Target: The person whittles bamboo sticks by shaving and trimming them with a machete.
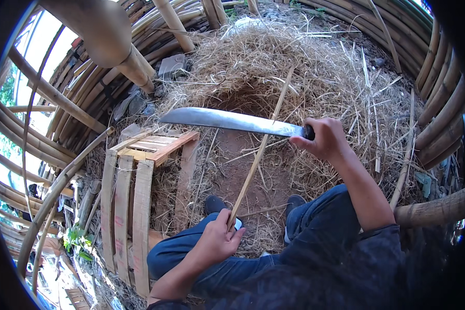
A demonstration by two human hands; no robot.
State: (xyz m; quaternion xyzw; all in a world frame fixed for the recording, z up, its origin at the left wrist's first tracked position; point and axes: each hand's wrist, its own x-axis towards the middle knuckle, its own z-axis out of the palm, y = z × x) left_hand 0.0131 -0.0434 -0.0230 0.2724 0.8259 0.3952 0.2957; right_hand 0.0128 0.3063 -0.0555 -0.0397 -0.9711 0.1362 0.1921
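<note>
Nearest, at the lower middle of the frame, the left hand (218, 238) is clenched around the lower end of a thin bamboo strip (261, 150), just above the person's knees in blue jeans (315, 227). The strip runs up and to the right from that grip, over bare dirt, to its far end in the pile of dry shavings (305, 67) at the upper middle.

Higher, right of centre, the right hand (323, 138) is clenched on the dark handle of a long knife (227, 120). The blade lies almost level, pointing to the left, and crosses the strip about halfway along it.

To do this stroke well, I judge the left hand should hold the strip firm and stay low, well apart from the blade, with the edge angled away from the body and knees, and the cuts shallow.

A wooden pallet (134, 181) leans at the left. Bamboo poles (88, 77) curve round the upper edges.
</note>
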